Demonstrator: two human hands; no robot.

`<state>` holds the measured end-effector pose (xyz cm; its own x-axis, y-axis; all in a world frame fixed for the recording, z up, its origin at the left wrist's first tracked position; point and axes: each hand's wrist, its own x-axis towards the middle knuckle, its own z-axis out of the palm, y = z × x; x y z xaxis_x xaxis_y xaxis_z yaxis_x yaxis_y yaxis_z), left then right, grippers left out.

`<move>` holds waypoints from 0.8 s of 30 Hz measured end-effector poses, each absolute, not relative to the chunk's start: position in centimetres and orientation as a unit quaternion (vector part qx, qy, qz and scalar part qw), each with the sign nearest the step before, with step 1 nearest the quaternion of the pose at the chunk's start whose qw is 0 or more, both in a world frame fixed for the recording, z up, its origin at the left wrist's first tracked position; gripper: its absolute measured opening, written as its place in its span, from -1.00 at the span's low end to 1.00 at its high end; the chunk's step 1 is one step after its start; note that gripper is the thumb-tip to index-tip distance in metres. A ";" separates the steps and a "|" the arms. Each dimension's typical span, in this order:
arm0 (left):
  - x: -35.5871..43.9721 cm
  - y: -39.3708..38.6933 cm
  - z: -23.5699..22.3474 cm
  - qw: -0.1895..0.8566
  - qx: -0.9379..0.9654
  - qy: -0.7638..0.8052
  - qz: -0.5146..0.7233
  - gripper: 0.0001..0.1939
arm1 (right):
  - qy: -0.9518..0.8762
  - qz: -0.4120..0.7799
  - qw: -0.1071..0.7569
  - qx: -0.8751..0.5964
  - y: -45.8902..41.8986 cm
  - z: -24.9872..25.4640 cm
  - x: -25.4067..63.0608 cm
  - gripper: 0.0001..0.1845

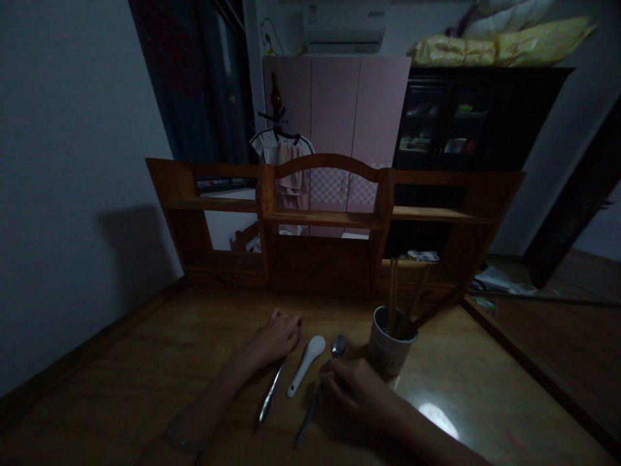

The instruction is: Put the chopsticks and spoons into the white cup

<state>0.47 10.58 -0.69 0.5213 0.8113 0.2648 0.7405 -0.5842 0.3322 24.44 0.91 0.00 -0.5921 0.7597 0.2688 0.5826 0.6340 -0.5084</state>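
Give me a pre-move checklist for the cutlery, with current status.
1. Both hands clear of the metal cutlery: not ok; left hand is at the left metal utensil, right hand at the metal spoon.
2. White spoon free of both hands: ok, lies between the metal pieces.
3. Left metal utensil's far end in full view: not ok, partly hidden by the left hand.
4. Right hand's grip on the handle firm: cannot tell, too dark.
5. Cup upright with chopsticks in it: ok.
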 end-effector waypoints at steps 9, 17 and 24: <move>0.4 11.6 -1.1 0.139 0.830 0.469 0.268 -0.80 | -0.833 0.188 0.331 -0.401 1.8 -0.6 24.3 -0.84; 0.6 12.0 -1.5 0.187 0.814 0.459 0.303 -0.84 | -0.807 0.180 0.352 -0.439 1.8 -0.7 24.2 -0.85; 0.6 11.6 -1.4 0.164 0.822 0.462 0.292 -0.89 | -0.809 0.179 0.352 -0.436 2.0 -0.5 24.2 -0.84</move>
